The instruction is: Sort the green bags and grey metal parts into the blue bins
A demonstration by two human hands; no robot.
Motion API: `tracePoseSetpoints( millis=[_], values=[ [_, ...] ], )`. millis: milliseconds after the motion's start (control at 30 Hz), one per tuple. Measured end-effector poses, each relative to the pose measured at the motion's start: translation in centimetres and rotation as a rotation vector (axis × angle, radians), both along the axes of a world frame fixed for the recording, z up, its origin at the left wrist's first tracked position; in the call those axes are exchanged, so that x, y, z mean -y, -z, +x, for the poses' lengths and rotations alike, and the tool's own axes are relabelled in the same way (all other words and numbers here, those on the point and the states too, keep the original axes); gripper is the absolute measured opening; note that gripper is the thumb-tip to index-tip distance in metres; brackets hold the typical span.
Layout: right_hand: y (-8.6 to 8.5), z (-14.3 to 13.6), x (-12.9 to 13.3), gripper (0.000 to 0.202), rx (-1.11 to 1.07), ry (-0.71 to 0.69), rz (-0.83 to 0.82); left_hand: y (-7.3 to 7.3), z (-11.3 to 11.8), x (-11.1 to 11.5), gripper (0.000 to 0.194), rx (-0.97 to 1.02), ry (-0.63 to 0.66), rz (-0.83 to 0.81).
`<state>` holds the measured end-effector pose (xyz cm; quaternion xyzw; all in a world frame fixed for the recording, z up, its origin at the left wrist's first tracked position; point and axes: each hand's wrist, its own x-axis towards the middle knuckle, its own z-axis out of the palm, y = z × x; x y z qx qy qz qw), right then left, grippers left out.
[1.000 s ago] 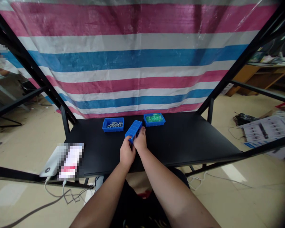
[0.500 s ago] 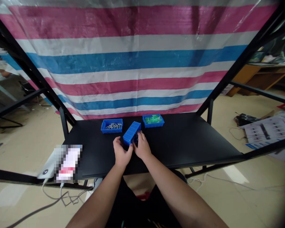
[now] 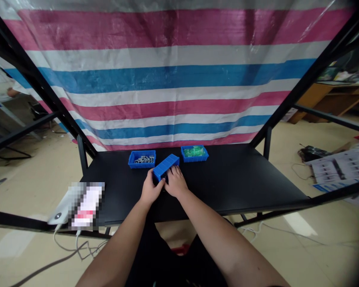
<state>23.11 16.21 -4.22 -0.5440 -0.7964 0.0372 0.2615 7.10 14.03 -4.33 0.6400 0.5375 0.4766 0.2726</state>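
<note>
In the head view a small blue plastic bin is tipped on its side near the table's middle, its opening facing right and toward me. My left hand grips its near left end, thumb at the rim. My right hand is at the opening, fingers reaching inside over dark pieces that I cannot make out. Behind it to the left stands a blue bin of small metal parts. To the right behind it is another blue bin holding green pieces.
The black table sits in a black metal frame. A striped plastic sheet hangs behind. At the left edge lie a white power bank and a blurred-out phone with cables running down.
The held bin has tilted further over, its open side turning lower. My right hand's fingers have moved farther into its opening, and my left hand has shifted slightly along with it.
</note>
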Motion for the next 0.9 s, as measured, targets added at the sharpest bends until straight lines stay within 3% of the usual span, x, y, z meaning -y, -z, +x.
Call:
tracePoseSetpoints(
  millis=[433, 900],
  values=[
    [-0.13, -0.08, 0.23, 0.049, 0.030, 0.012, -0.018, 0.13, 0.15, 0.22, 0.065, -0.033, -0.036, 0.025],
    [0.19, -0.22, 0.10, 0.057, -0.010, 0.035, -0.036, -0.17, 0.28, 0.37, 0.064, -0.049, -0.053, 0.048]
  ],
)
